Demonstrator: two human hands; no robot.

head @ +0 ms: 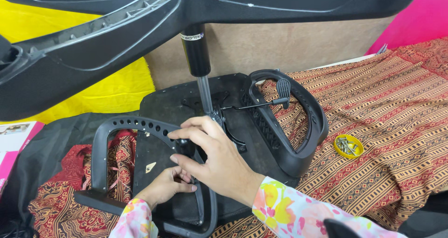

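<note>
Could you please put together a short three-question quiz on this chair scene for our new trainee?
1. True or false: the yellow dish of screws rests on the patterned cloth, apart from both hands.
2. Which hand lies on top, on the near armrest? A) left hand B) right hand
3. Fill in: the black gas cylinder rises from the upturned seat to the five-arm ____ overhead.

Key
1. True.
2. B; the right hand's fingers press the armrest's inner edge, with the left hand just below it.
3. Base.
</note>
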